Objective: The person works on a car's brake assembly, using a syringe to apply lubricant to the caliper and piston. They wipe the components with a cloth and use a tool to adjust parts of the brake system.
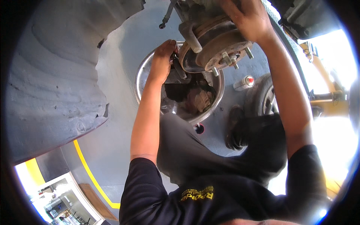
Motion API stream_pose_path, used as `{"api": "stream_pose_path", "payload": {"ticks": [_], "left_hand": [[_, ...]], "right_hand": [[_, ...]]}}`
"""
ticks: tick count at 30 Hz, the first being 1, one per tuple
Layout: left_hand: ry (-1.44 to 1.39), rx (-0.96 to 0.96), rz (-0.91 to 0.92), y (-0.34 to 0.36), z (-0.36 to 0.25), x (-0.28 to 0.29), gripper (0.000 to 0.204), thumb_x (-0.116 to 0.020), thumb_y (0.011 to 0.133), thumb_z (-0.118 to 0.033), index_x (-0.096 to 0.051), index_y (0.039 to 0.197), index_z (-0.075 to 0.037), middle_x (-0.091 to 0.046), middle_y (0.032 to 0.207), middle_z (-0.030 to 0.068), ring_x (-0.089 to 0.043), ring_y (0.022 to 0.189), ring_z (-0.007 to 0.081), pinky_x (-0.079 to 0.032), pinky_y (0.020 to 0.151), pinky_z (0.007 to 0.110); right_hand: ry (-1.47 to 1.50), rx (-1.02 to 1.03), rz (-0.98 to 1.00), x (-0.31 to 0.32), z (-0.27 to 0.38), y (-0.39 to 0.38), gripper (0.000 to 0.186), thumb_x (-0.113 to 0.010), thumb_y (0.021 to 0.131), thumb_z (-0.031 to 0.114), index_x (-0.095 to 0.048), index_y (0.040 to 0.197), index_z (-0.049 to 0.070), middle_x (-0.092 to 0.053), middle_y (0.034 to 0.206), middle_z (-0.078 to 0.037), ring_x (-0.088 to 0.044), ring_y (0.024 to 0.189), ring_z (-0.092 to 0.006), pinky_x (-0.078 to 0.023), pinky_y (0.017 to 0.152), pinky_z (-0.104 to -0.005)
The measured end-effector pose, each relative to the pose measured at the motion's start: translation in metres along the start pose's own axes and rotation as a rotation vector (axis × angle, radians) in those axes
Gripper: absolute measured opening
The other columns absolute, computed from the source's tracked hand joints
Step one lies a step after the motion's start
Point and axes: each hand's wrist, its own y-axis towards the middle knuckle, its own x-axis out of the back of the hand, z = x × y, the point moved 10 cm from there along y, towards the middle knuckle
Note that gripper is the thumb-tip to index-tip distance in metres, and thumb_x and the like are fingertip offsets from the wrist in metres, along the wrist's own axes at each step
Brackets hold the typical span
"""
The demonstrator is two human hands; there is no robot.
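A rusty brake disc and hub point(223, 52) with several bare wheel studs is at the upper middle. My left hand point(164, 54) is closed beside the disc's left edge, its fingers around something dark. A dark, narrow piece point(179, 67) juts down from that grip; its kind is not clear. My right hand point(250, 20) reaches over the upper right of the disc, with stretched fingers against the parts behind it. Its fingertips are partly hidden. Beneath the disc stands a round metal basin point(138, 80) with dark contents and a crumpled brownish rag point(203, 100).
A worn wheel-arch panel point(56, 75) fills the left side. Right of the basin are a spray can with a red top point(243, 83) and a tyre point(258, 97). A thin link point(167, 17) hangs left of the hub. My knees are close below the basin.
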Motion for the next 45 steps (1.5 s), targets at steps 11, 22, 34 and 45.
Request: {"api": "stream_pose_path", "payload": {"ticks": [11, 22, 34, 45], "left_hand": [[0.161, -0.261, 0.008, 0.018, -0.036, 0.000, 0.030, -0.052, 0.102, -0.026, -0.054, 0.080, -0.007, -0.049, 0.076, -0.0033, -0.042, 0.072, 0.0087, -0.035, 0.069, 0.026], [0.057, -0.283, -0.053, -0.005, -0.026, -0.003, 0.026, -0.049, 0.098, -0.020, -0.050, 0.079, -0.003, -0.047, 0.076, 0.0032, -0.045, 0.074, 0.0154, -0.037, 0.073, 0.030], [0.328, -0.008, 0.189, 0.013, -0.023, 0.002, 0.028, -0.051, 0.101, -0.025, -0.065, 0.094, -0.002, -0.067, 0.103, 0.0063, -0.063, 0.097, 0.0192, -0.049, 0.086, 0.037], [0.646, 0.409, 0.439, 0.051, 0.001, -0.033, 0.030, -0.064, 0.086, -0.040, -0.073, 0.096, -0.014, -0.070, 0.086, 0.0027, -0.063, 0.077, 0.0118, -0.047, 0.073, 0.033]], "right_hand": [[0.102, -0.079, -0.003, -0.006, -0.004, -0.001, 0.022, -0.064, 0.091, 0.019, -0.062, 0.110, 0.008, -0.068, 0.095, -0.014, -0.065, 0.089, -0.0315, -0.050, 0.079, -0.0424], [0.024, 0.039, -0.047, -0.001, 0.002, -0.002, 0.022, -0.061, 0.091, 0.019, -0.064, 0.110, 0.007, -0.069, 0.095, -0.016, -0.066, 0.090, -0.0329, -0.051, 0.079, -0.0425], [0.024, 0.062, -0.057, -0.001, 0.001, -0.002, 0.022, -0.063, 0.092, 0.018, -0.064, 0.111, 0.006, -0.068, 0.095, -0.013, -0.065, 0.089, -0.0280, -0.050, 0.081, -0.0398], [0.145, -0.057, 0.023, -0.006, -0.007, -0.005, 0.020, -0.063, 0.093, 0.013, -0.062, 0.111, 0.006, -0.066, 0.092, -0.008, -0.060, 0.084, -0.0182, -0.049, 0.077, -0.0337]]}}
